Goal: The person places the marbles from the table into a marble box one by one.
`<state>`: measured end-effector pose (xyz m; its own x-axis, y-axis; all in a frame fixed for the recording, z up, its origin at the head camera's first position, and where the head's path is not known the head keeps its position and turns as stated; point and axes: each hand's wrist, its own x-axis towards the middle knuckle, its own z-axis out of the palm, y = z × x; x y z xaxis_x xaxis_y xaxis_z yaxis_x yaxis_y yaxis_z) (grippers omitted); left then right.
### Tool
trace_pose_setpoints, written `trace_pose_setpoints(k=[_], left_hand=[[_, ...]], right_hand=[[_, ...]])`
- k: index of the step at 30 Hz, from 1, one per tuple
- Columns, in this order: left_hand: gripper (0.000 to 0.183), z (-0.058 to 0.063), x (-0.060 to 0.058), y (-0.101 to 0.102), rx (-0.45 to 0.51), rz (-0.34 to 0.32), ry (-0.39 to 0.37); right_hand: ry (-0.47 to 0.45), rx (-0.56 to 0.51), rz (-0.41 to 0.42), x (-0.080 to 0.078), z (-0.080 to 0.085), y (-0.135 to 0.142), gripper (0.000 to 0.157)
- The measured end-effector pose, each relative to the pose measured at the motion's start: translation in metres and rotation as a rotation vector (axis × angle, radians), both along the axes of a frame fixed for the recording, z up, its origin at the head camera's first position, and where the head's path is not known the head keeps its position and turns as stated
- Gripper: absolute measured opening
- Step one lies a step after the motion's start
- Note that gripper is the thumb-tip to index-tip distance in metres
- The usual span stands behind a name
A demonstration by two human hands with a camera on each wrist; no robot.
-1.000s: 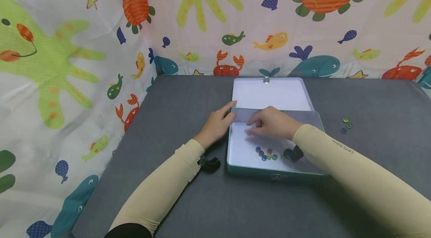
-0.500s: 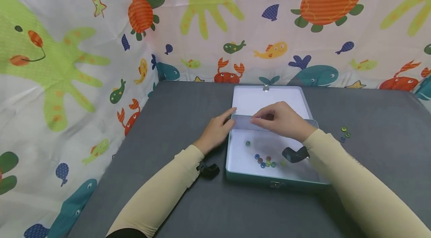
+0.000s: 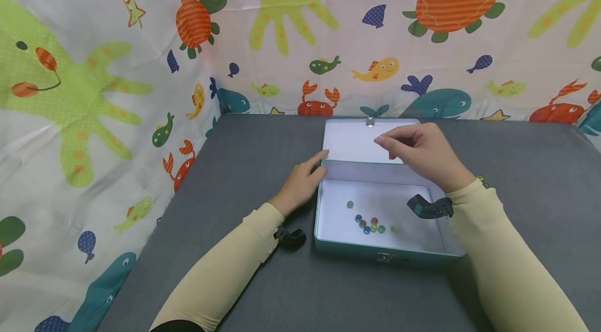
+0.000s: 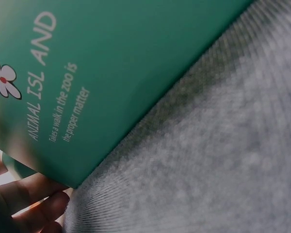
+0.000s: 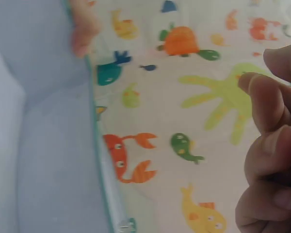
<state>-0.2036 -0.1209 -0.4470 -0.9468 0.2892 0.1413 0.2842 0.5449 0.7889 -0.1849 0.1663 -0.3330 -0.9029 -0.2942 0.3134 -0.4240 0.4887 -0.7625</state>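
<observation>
An open green tin box [image 3: 347, 249] with a white inside stands on the table, its hinged lid [image 3: 347, 139] laid back. My left hand [image 3: 299, 186] holds its back left corner, thumb at the rim. In the left wrist view, curled fingers [image 4: 43, 194] are at the corner of the printed green wall [image 4: 136, 63]. Several small glass marbles lie inside, among them a green marble [image 3: 350, 204] apart from the others and a yellow-green marble [image 3: 395, 228]. My right hand [image 3: 424, 154] hovers above the box's back right side, fingers loosely curled, nothing visible between thumb and index finger.
Small green marbles [image 3: 481, 178] on the grey table [image 3: 263, 290] show partly behind my right wrist. A metal clasp [image 3: 370, 122] sits on the lid's far edge. A curtain [image 3: 281, 71] printed with sea animals hangs behind and left of the table.
My right hand has lifted from inside the box and moved right and back. The green marble it uncovered has rolled slightly right. My left hand stays at the corner.
</observation>
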Motion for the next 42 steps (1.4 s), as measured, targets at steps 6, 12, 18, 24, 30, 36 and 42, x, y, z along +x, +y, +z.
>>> trace_pose_setpoints(k=[6, 12, 18, 24, 30, 36, 42], left_hand=[[0.063, 0.001, 0.0, -0.001, 0.031, -0.011, -0.004], [0.062, 0.001, -0.001, -0.003, 0.027, -0.01, -0.009], [0.062, 0.0, -0.002, -0.001, 0.021, -0.023, -0.011], [0.061, -0.002, -0.002, 0.002, 0.033, -0.014, -0.013], [0.061, 0.002, 0.0, 0.001, 0.041, 0.003, -0.019], [0.061, 0.002, 0.001, 0.002, 0.031, 0.006, -0.03], [0.061, 0.002, 0.001, 0.003, 0.03, -0.001, -0.024]], right_hand=[[0.015, -0.031, -0.078, 0.005, 0.011, 0.015, 0.02], [0.006, 0.019, -0.165, 0.008, 0.01, 0.039, 0.027], [-0.026, 0.092, -0.238, 0.009, 0.001, 0.071, 0.036], [-0.076, 0.166, -0.284, 0.01, -0.01, 0.102, 0.04], [-0.119, 0.263, -0.309, 0.006, -0.025, 0.129, 0.047], [-0.171, 0.327, -0.325, -0.004, -0.041, 0.158, 0.052], [-0.269, 0.362, -0.335, -0.006, -0.057, 0.182, 0.056]])
